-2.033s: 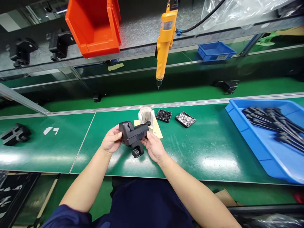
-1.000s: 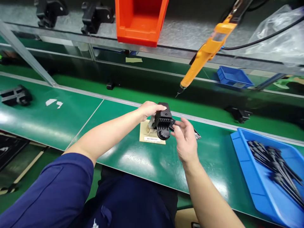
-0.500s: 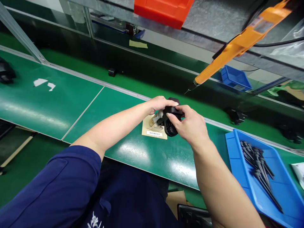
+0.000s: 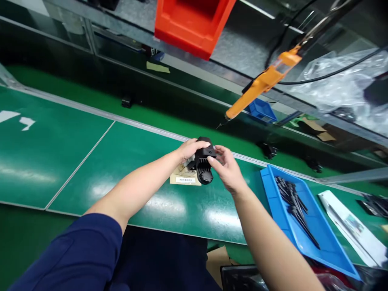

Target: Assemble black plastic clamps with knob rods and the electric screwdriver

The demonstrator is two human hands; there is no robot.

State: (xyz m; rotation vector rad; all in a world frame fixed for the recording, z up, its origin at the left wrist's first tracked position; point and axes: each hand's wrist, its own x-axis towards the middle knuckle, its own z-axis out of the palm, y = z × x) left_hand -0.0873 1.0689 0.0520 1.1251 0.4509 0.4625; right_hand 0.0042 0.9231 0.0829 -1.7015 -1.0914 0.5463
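Note:
A black plastic housing (image 4: pixel 205 165) with a ribbed hollow and a rounded lower end is held over a small fixture. My left hand (image 4: pixel 190 150) grips its upper left side, with the thumb lying across the top. At its right edge, my right hand (image 4: pixel 227 167) has the thumb on the front and curled fingers by the upper corner. Underneath and to the left is the fixture's tan base (image 4: pixel 175 179), bearing a white printed label (image 4: pixel 185 180). My left hand and the housing partly hide the fixture.
An orange electric screwdriver (image 4: pixel 257 89) hangs ahead, bit pointing down-left. Right of my arm, a blue tray (image 4: pixel 315 206) holds several black ribbed stems. A red bin (image 4: pixel 188 28) sits on the overhead metal shelf. White paper scraps (image 4: pixel 26 122) lie at left on the green bench (image 4: pixel 81 153).
The camera view has swung right, so the scene sits further left. My right hand has drawn back from the housing's front to its right edge, uncovering the ribbed hollow.

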